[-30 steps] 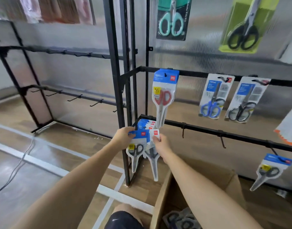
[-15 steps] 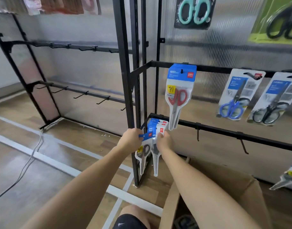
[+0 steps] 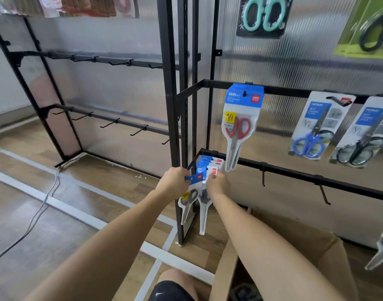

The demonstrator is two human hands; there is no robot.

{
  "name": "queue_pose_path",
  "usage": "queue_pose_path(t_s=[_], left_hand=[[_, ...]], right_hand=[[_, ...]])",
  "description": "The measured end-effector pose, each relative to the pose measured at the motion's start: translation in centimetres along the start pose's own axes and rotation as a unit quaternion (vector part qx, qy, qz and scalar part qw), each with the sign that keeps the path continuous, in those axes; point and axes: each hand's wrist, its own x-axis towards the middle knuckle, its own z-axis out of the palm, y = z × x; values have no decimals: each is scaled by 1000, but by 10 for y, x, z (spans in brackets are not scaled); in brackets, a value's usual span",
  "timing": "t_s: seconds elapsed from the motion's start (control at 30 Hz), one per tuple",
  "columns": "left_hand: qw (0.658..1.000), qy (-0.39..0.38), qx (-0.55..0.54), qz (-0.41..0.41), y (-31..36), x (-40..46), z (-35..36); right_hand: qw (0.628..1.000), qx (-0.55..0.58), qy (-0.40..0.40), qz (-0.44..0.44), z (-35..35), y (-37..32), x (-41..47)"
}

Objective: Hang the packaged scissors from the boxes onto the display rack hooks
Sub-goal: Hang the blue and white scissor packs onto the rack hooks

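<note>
**Low on the rack, two hands feed packs onto a crowded hook**

At the lower rail of the display rack [image 3: 294,173], beside the black corner post, both hands work at one hook that already carries a stack of blue-headed packs [image 3: 210,162]. The left hand [image 3: 175,181] has its fingers curled round the blue header card of a packaged scissors [image 3: 189,197], which hangs tilted below the fist. Gripping by the header makes sense, since the hanging hole sits there and the blades can dangle out of the way. The right hand [image 3: 217,184] pinches the top of a second pack [image 3: 204,205], thumb against the red logo corner, probably steadying it at the hook's tip so the hole can be lined up. Whether this pack is already threaded cannot be told; the hook itself is hidden behind the cards.

Above, a red-handled pack [image 3: 240,127] hangs from the upper rail, with blue-handled [image 3: 312,135] and black-handled [image 3: 359,140] packs to its right. Bare hooks further along the lower rail suggest more hanging remains. An open cardboard box [image 3: 294,246] sits on the floor under the right forearm, close enough that the next pack is a short reach.
</note>
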Motion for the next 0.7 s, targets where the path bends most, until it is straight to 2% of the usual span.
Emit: queue_pose_path(t_s=[0.1,0.27,0.5,0.7], left_hand=[[1000,0,2,1,-1,2,0],[1000,-16,7,-2,0,2,1],[1000,-7,27,4,0,3,2],[1000,-7,17,1,-1,5,4]], right_hand=[[1000,-8,14,-5,-3,-3,-3],[999,-44,-32,1,-1,-13,1],[999,-15,32,-22,3,-5,-7],[999,-22,22,-11,4,-4,-7]])
